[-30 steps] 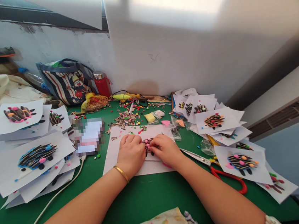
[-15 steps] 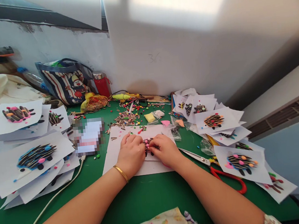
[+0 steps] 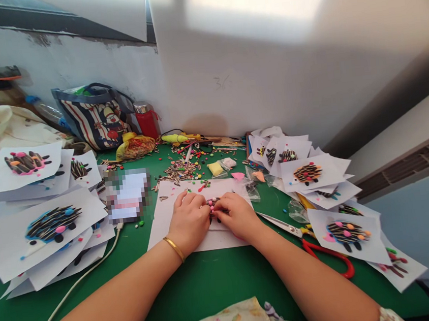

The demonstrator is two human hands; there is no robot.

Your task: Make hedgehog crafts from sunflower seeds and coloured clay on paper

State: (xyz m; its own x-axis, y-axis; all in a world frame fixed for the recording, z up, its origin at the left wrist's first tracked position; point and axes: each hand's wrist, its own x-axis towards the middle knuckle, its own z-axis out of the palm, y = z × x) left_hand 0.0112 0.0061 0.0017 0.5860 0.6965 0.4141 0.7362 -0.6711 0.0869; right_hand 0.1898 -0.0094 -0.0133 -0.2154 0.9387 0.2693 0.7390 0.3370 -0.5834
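A hedgehog-like figure of striped sunflower seeds with pink clay balls [image 3: 212,204] lies on white paper [image 3: 223,240] in front of me, half covered by my fingers. My left hand [image 3: 190,215], a gold bangle on its wrist, rests on the paper with fingers curled against the figure's left side. From the right, my right hand [image 3: 238,213] is closed in a pinch at the figure's edge; whatever lies between its fingertips is hidden. A few loose seeds and colored bits [image 3: 202,187] sit on the paper beyond my hands.
Red-handled scissors [image 3: 326,256] lie by my right forearm. Card stacks with seed figures stand left [image 3: 85,210] and right [image 3: 310,194]. A phone [image 3: 129,195] with a cable lies left. Behind are scattered seeds [image 3: 179,172], yellow clay [image 3: 215,168], a red flask [image 3: 146,122] and a bag [image 3: 95,117].
The left fingertips have shifted very slightly over the figure. Both hands otherwise stay in the same place, and the view has barely moved.
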